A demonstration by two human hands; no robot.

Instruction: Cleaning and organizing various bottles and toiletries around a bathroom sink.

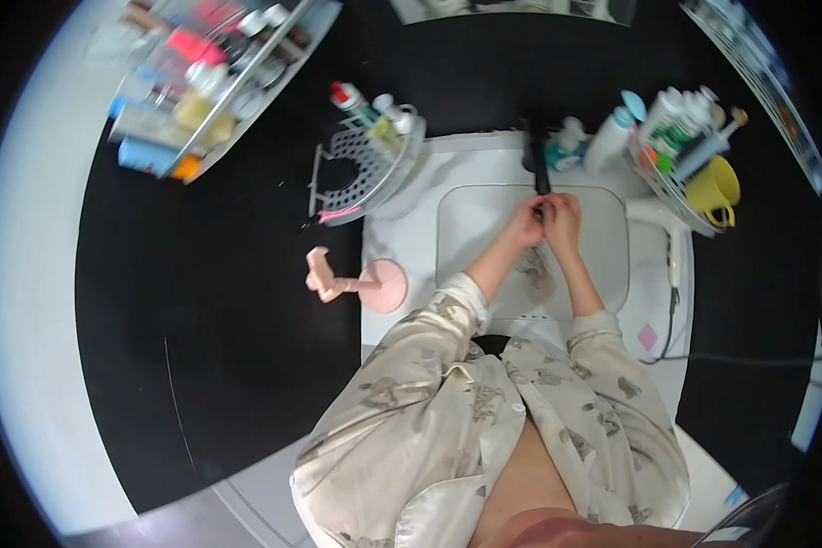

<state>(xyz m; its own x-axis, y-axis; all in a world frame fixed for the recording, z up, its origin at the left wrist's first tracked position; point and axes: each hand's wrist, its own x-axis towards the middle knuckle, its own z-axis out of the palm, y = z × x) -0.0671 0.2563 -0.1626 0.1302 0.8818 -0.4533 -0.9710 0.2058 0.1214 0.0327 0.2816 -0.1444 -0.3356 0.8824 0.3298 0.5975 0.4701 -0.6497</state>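
Note:
Both my hands are close together under the black faucet (540, 161), over the white sink basin (479, 219). My left hand (531, 225) is on the left, with its fingers bent toward the other hand. Beside it, my right hand (562, 218) has its fingers curled and touches the left one near the fingertips. Something small and dark shows between the hands; I cannot tell what it is, nor whether either hand grips it. Below the hands, a greyish-brown patch (538, 274) shows in the basin; it is too blurred to name.
A pump bottle of teal liquid (566, 149) stands right of the faucet. Farther right are a white hair dryer (664, 222) with a cable and a corner rack with bottles and a yellow mug (714, 188). At left are a pink stand (382, 285) and a grey corner rack (370, 181).

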